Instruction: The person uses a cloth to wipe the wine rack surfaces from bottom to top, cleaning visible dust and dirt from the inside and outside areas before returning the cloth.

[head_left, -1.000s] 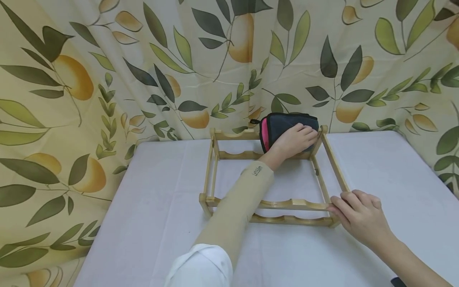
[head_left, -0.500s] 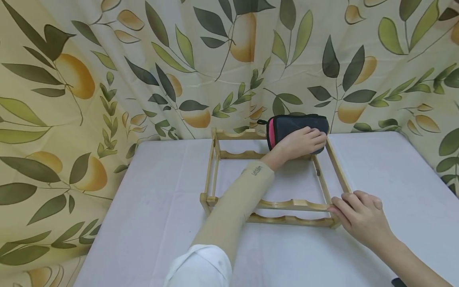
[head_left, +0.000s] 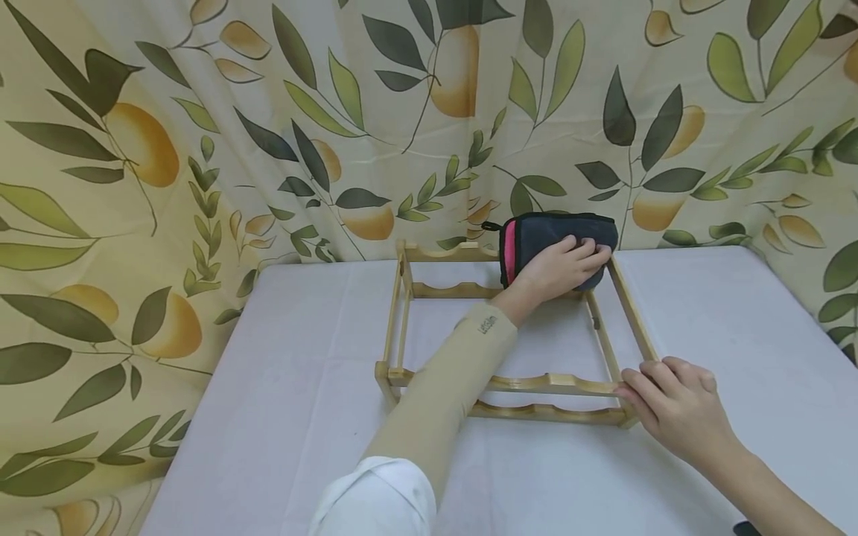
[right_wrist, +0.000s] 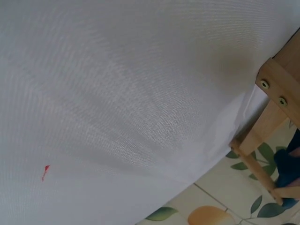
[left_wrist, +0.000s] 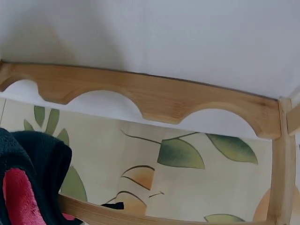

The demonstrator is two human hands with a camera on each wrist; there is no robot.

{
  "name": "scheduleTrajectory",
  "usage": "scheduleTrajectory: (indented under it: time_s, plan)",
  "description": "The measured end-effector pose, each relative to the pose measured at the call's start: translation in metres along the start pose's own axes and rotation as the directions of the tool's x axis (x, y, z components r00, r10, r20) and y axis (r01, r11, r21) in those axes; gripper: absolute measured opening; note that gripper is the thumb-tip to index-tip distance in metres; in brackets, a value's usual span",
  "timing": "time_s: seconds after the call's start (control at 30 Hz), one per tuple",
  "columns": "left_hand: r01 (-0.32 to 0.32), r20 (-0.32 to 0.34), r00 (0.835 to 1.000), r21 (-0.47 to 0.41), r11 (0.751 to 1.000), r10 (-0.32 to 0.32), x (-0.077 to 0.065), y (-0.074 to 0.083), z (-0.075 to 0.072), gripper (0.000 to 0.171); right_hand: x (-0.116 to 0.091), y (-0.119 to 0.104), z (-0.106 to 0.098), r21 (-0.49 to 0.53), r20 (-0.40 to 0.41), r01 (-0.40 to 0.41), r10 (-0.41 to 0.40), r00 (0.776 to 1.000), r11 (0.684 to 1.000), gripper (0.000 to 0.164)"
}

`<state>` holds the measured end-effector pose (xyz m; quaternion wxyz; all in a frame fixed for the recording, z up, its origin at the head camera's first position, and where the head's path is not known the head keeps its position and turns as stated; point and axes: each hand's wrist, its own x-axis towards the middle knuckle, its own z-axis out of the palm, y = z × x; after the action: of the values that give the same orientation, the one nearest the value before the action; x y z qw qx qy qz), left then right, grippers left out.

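A dark navy pouch with a pink strip and a small loop (head_left: 536, 232) rests on the back right of a wooden rack (head_left: 546, 383). My left hand (head_left: 561, 268) lies over its front face and holds it with bent fingers; the far fingertips are partly hidden. At the rack's front right corner, my right hand (head_left: 673, 402) grips the wood. The left wrist view shows a scalloped rail (left_wrist: 159, 96) and the pouch's fuzzy edge (left_wrist: 49, 150), but no hand. In the right wrist view, a screwed rack corner (right_wrist: 283, 91) appears at the right.
A white cloth covers the table (head_left: 295, 372). Behind it hangs a curtain with leaves and fruit (head_left: 429, 171). Part of a dark object (head_left: 744, 528) shows at the bottom edge, below the right forearm. A small red mark (right_wrist: 45, 172) is on the cloth.
The pouch and my left hand have shifted a little to the right along the rack's back rails, mostly in the first half second. My right hand keeps its place on the corner.
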<state>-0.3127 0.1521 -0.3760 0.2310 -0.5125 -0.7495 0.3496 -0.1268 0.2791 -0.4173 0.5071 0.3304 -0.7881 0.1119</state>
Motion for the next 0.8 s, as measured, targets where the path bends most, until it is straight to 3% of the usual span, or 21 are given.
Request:
scheduleTrajectory:
  time_s: [0.1, 0.33, 0.57, 0.8]
  plan:
    - [0.006, 0.017, 1.000, 0.017, 1.000, -0.007, 0.0006, 0.0015, 0.0009, 0.045, 0.0005, 0.0002, -0.0008, 0.003, 0.005, -0.002, 0.002, 1.000, 1.000, 0.047]
    - [0.039, -0.022, 0.999, 0.030, 0.999, -0.038, 0.0013, 0.0038, 0.0028, 0.044, 0.0014, -0.0009, -0.0017, -0.002, 0.003, -0.006, 0.006, 1.000, 1.000, 0.046]
    - [0.008, -0.004, 1.000, 0.023, 1.000, -0.008, 0.0016, 0.0036, 0.0034, 0.042, 0.0028, -0.0011, -0.0023, -0.012, 0.008, 0.004, -0.004, 1.000, 1.000, 0.047]
    - [-0.008, -0.052, 0.999, 0.004, 1.000, 0.008, -0.0043, 0.0020, 0.0059, 0.040, 0.0020, -0.0012, -0.0024, -0.014, 0.019, 0.001, -0.001, 1.000, 1.000, 0.048]
